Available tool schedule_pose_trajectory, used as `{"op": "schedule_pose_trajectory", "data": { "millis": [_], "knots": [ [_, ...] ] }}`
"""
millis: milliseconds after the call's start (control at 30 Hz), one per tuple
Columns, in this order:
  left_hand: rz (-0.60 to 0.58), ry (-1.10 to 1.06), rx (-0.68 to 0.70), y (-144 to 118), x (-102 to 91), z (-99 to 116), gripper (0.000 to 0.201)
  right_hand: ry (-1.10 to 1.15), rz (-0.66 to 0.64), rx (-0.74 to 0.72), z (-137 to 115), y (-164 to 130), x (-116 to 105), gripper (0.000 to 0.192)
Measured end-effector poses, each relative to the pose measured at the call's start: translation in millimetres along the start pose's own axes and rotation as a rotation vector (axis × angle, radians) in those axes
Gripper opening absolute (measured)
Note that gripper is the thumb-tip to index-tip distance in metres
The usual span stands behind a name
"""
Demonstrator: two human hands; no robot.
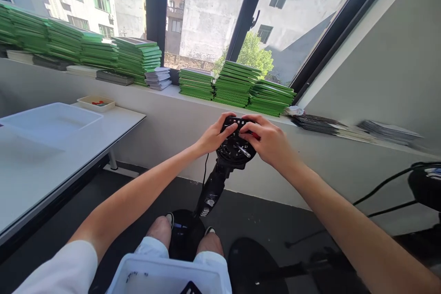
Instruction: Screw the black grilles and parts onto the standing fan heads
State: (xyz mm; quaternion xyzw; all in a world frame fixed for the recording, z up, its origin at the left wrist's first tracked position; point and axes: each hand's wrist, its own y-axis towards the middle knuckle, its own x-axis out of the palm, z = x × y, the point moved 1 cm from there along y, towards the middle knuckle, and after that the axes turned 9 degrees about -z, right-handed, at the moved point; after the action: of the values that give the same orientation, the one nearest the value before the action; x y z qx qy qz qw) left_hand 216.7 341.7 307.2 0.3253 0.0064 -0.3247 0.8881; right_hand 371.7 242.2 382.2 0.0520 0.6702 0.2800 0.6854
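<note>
A black round head of what looks like a stand fan [229, 154], with slots in its face and a silvery shaft [244, 150] sticking out, tops a black post with a control panel [210, 202]. My left hand [220, 134] grips its upper left rim, thumb over the face. On the upper right, my right hand [267, 138] has its fingers bent onto the face. A small red piece [255, 135] shows beneath those fingers; its kind is hidden. The post rises from a round black base [186, 234] between my legs.
A white plastic tub [168, 264] with a black item sits on my lap. Left, a white table [37, 170] bears a translucent tray [55, 117] and a small box with red pieces [96, 103]. Green stacks [237, 85] line the windowsill. Another round black base [255, 266] stands right.
</note>
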Motion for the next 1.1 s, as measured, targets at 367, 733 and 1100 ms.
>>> {"op": "schedule_pose_trajectory", "data": {
  "millis": [367,733,1100],
  "knots": [
    [0.007,0.156,0.096,3.5,-7.4,-19.7,0.042,-0.071,-0.147,0.065,-22.8,13.3,-2.5,0.056],
    [-0.017,0.223,0.102,-0.6,-8.2,-9.5,0.047,0.32,-0.294,0.221,4.5,20.1,9.6,0.094],
    [0.076,0.46,0.274,-14.4,-1.5,-10.5,0.042,0.734,-0.136,0.421,-14.1,12.0,4.3,0.047]
  ]
}}
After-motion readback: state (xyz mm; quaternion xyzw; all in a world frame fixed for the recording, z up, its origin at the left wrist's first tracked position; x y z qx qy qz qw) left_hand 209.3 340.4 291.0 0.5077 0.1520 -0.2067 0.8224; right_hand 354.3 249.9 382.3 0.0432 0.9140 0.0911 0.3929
